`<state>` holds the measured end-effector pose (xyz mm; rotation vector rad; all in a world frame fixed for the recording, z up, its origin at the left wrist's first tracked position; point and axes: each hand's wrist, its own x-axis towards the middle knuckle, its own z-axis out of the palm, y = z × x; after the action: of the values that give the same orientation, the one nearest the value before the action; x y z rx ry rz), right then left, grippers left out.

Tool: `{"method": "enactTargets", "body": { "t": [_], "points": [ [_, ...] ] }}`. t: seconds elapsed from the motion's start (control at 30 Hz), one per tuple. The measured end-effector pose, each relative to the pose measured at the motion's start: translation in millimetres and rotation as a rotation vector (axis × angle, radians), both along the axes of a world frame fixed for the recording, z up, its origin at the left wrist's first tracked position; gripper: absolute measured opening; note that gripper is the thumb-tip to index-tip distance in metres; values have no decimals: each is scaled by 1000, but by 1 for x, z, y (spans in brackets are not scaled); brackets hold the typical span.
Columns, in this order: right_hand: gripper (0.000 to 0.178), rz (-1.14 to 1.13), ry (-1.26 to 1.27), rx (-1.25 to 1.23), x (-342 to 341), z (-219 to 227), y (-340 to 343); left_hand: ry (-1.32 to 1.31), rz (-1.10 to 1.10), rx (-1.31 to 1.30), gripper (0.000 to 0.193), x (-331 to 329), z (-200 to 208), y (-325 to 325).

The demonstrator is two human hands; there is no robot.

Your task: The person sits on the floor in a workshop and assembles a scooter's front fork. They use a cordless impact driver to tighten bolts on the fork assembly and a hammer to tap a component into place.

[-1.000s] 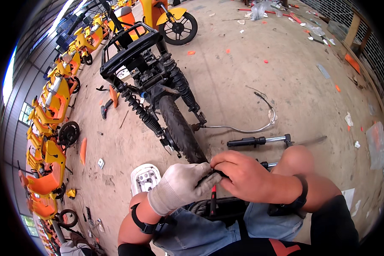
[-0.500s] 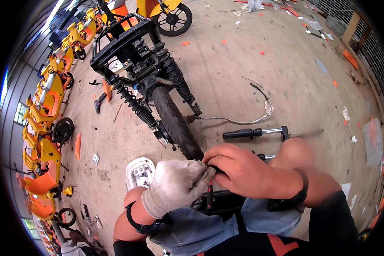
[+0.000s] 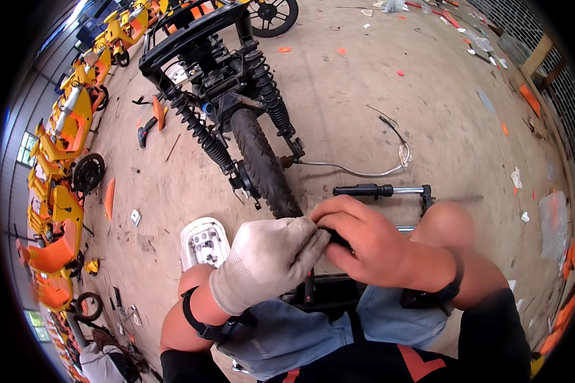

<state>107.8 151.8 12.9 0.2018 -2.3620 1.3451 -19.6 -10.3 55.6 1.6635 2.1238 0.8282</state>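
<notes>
My left hand (image 3: 268, 255), in a whitish knit glove, is closed with its fingers pinched together. My bare right hand (image 3: 370, 242) meets it, fingers curled round a small black part (image 3: 336, 236) that is mostly hidden between the two hands. What that part is I cannot make out. Below my hands shows a red and black handle (image 3: 309, 288), upright over a dark box-like thing (image 3: 332, 293) between my knees. Just beyond my hands is the black tyre (image 3: 262, 159) of a partly stripped scooter with two coil-spring shock absorbers (image 3: 204, 134).
A black and silver fork (image 3: 380, 190) lies right of the tyre, near a bent cable (image 3: 351, 169). A white tray of small parts (image 3: 204, 239) sits at left. Farther off are a cordless drill (image 3: 145, 133), a row of yellow scooters (image 3: 67, 185) and scattered scraps.
My hands stay together round the small part, slightly higher in the picture. The scooter appears higher and a little to the right as the view shifts.
</notes>
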Motion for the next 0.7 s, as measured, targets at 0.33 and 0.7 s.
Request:
{"method": "enactTargets", "body": {
  "t": [0.33, 0.7],
  "points": [
    [39, 57, -23, -108, -1, -6, -4, -72, 73, 17, 14, 2, 21, -2],
    [33, 27, 21, -57, 1, 2, -13, 76, 35, 194, 25, 2, 7, -18]
  ]
}}
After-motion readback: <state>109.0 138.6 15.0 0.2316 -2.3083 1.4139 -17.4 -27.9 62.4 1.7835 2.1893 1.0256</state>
